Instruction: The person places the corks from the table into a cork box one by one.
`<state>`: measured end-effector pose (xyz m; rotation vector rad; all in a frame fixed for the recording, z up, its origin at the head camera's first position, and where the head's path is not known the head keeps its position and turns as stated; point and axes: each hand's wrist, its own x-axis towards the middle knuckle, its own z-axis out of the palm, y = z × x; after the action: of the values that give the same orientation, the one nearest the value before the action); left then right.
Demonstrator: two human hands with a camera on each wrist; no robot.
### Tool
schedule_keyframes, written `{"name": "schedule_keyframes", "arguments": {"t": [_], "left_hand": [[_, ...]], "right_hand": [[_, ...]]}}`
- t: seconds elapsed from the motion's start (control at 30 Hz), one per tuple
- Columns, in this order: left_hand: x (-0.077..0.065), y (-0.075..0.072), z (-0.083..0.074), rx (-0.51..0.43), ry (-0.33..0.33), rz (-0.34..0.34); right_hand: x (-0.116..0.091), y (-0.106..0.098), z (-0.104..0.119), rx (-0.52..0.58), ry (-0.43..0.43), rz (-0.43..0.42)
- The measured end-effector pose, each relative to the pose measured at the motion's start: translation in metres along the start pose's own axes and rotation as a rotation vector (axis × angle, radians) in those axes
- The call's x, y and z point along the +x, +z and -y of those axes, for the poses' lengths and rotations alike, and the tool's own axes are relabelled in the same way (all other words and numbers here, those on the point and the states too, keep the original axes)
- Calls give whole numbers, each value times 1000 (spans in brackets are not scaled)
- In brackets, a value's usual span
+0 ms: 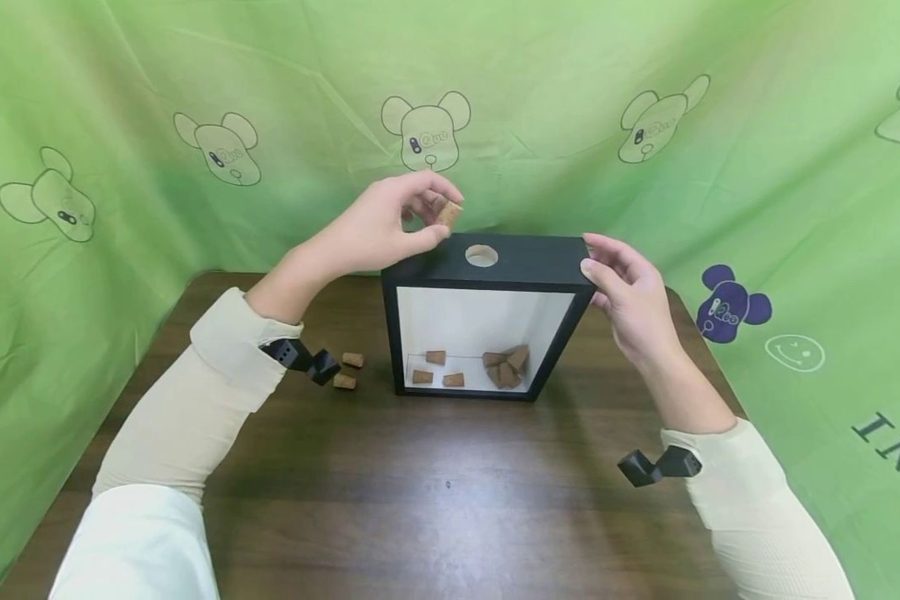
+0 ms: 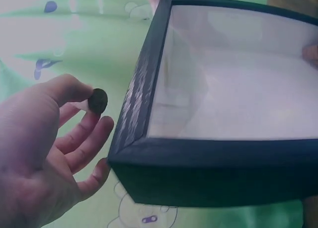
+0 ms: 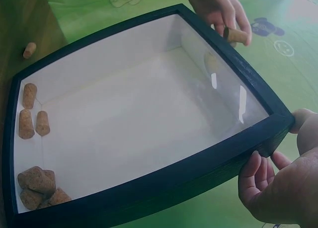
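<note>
Between thumb and fingers my left hand [image 1: 390, 218] pinches a cork [image 1: 450, 214], just above the top of a black-framed box [image 1: 420, 265], left of the round hole [image 1: 482, 255] there. The same cork [image 2: 98, 101] shows end-on in the left wrist view. At the box's upper right corner, my right hand [image 1: 630, 292] holds the edge, thumb in front and fingers behind. Through the clear front I see three separate corks [image 1: 436, 357] and a pile of several corks [image 1: 506, 367] at the bottom right inside.
Two corks [image 1: 348, 372] lie on the brown wooden table [image 1: 330, 483], left of the box. A green printed cloth [image 1: 540, 100] hangs close behind the table and along both sides. Each sleeve cuff bears a small black camera [image 1: 300, 358].
</note>
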<state>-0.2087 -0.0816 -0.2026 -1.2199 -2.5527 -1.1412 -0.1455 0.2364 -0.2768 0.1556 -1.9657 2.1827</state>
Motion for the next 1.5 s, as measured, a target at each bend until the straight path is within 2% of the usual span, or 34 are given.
{"name": "schedule_keyframes", "arguments": {"t": [0.3, 0.5, 0.67, 0.87, 0.97, 1.1, 1.3, 1.5], "left_hand": [[15, 24, -2, -28, 57, 28], [22, 36, -3, -48, 59, 66], [23, 38, -3, -40, 46, 82], [17, 30, -2, -31, 38, 58], [11, 23, 4, -18, 22, 23], [-3, 10, 17, -11, -41, -32], [-37, -8, 40, -36, -136, -120], [-75, -12, 69, -51, -212, -164]], "right_hand": [[0, -2, 1, 19, -3, 2], [0, -3, 0, 33, -4, 4], [-1, -3, 0, 33, -8, 4], [0, -3, 0, 27, -8, 3], [0, -3, 0, 24, -5, -1], [-1, -2, 0, 20, 0, -6], [-1, -2, 1, 35, -4, -2], [-2, -2, 1, 52, -9, 1]]}}
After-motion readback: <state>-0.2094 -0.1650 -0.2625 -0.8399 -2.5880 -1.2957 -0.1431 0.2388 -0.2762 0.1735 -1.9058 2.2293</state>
